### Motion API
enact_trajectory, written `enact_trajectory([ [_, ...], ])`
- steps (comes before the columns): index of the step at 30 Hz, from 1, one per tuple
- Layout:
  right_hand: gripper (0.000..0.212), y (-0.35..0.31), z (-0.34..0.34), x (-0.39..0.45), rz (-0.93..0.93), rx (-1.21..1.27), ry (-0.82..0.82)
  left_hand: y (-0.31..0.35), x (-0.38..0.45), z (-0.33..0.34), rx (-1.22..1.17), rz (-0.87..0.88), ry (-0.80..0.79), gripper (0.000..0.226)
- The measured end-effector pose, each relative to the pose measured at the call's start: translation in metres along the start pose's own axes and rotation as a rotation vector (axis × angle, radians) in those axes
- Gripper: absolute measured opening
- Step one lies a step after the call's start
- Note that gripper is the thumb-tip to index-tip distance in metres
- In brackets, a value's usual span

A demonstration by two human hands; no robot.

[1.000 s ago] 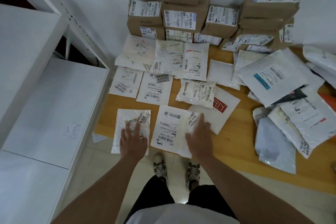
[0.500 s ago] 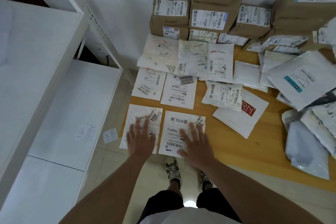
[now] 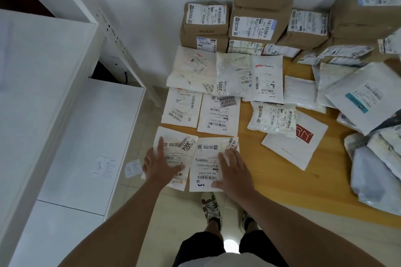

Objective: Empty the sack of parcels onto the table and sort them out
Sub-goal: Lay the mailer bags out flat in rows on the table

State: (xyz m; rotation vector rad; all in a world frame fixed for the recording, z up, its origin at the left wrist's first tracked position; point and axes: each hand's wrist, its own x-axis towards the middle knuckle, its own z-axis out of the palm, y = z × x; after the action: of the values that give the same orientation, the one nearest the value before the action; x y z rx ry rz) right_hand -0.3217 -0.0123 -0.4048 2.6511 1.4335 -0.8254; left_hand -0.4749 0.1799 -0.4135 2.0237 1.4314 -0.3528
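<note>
Left hand (image 3: 160, 167) flat, fingers spread, pressing on the "3004" mailer (image 3: 175, 154); right hand (image 3: 233, 171) likewise open on the mailer beside it (image 3: 208, 165), both at the tabletop (image 3: 282, 180) near corner. Beyond: flat mailers in tidy rows (image 3: 219, 110), boxes (image 3: 260, 15) stacked against the wall. Right: unsorted heap of bags (image 3: 375, 158). No sack in view. Probably past halfway; heap left to sort.

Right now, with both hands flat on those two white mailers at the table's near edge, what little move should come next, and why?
Probably lift the right hand and reach for the unsorted heap on the right. Both mailers, the one marked 3004 under the left hand and its neighbour, already lie flat, side by side in line with the rows behind, while that heap is still jumbled.
</note>
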Motion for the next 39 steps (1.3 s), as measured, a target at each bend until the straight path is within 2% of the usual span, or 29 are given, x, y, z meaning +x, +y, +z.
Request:
enact_trajectory([
  [9, 0.111, 0.001, 0.005, 0.002, -0.01, 0.018, 0.198, 0.007, 0.004, -0.003, 0.013, 0.134, 0.142, 0.117],
  [14, 0.11, 0.0, 0.003, 0.012, 0.014, 0.045, 0.287, 0.014, 0.014, -0.005, 0.009, 0.137, 0.126, 0.114],
  [23, 0.099, 0.006, 0.017, 0.016, 0.033, 0.07, 0.283, 0.019, 0.022, -0.001, 0.052, 0.122, 0.08, 0.106],
  [39, 0.095, 0.017, 0.022, 0.006, -0.017, 0.065, 0.219, 0.016, 0.021, 0.003, 0.005, 0.086, 0.064, 0.104],
])
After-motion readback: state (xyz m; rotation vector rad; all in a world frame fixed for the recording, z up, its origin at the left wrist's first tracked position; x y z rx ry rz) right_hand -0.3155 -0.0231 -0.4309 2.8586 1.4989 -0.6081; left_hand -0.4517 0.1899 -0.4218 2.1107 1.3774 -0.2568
